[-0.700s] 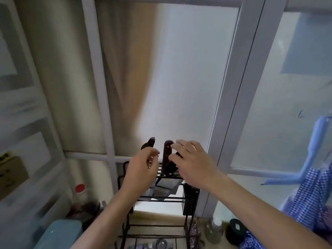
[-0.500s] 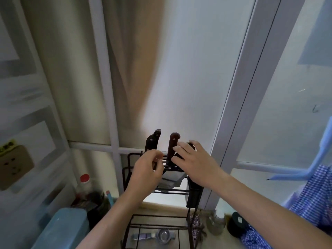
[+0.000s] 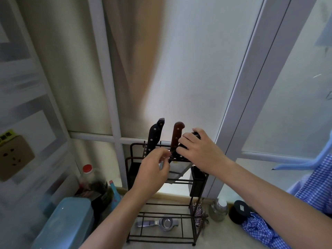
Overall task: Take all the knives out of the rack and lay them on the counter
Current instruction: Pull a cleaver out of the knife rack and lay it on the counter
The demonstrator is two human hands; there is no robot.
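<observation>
Both hands at the knife rack; all knives still seated.

Since the earlier frame the right hand (image 3: 199, 151) has closed over the dark rightmost handle (image 3: 195, 135); the left hand (image 3: 152, 169) stays loosely curled, fingers (image 3: 164, 155) empty. Black riveted knife (image 3: 154, 136) and smooth brown wooden-handled knife (image 3: 177, 136) stand upright in the dark wire rack (image 3: 133, 164) on the tabletop (image 3: 215, 236).

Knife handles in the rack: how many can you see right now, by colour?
Black handle: 1
Reddish-brown handle: 1
Dark handle under the right hand: 1, mostly covered
Total: 3 handles visible, none yet on the counter.
</observation>
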